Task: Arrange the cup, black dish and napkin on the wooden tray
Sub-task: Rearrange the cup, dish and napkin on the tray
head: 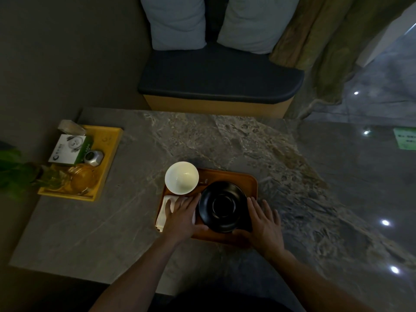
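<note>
A brown wooden tray [248, 180] lies on the marble table near its front edge. A white cup [181, 177] stands at the tray's far left corner. The round black dish [222, 207] sits in the middle of the tray. A folded white napkin [165, 209] lies along the tray's left side. My left hand [183, 213] rests flat over the napkin with its thumb against the dish's near left rim. My right hand [264, 219] touches the dish's right side, fingers spread, thumb at the near rim. Whether either hand grips the dish I cannot tell.
A yellow tray [110, 152] at the table's left holds a white-green box [67, 149], a small metal object [93, 157] and glassware [78, 179]. Green leaves [13, 167] reach in from the left. A cushioned bench [218, 82] stands beyond the table, with glossy floor on the right.
</note>
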A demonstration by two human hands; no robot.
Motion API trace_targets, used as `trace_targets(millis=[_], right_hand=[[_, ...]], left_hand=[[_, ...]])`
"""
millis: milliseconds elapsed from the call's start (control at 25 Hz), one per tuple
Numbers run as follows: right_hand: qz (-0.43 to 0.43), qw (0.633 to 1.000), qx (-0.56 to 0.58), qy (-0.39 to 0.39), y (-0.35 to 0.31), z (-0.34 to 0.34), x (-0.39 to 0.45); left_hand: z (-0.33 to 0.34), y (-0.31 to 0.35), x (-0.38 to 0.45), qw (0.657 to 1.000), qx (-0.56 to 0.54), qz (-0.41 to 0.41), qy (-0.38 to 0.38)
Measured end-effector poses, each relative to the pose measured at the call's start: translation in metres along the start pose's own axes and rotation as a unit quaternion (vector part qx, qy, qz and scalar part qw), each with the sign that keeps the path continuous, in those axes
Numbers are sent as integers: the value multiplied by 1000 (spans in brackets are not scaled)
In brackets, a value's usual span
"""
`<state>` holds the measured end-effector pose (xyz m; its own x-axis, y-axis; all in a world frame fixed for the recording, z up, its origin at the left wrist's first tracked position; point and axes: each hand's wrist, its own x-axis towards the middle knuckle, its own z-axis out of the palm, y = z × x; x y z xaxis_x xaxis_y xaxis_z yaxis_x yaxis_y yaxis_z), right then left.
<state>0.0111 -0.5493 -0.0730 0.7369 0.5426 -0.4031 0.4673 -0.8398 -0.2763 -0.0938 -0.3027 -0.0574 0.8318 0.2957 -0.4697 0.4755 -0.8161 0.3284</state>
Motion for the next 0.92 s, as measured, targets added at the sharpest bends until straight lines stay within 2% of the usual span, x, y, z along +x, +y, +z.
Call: trace_targets(millis=[920], right_hand=[[14, 1000, 17, 3, -11, -8, -8]], left_hand=[[-6, 3, -6, 1000, 5, 5, -9]])
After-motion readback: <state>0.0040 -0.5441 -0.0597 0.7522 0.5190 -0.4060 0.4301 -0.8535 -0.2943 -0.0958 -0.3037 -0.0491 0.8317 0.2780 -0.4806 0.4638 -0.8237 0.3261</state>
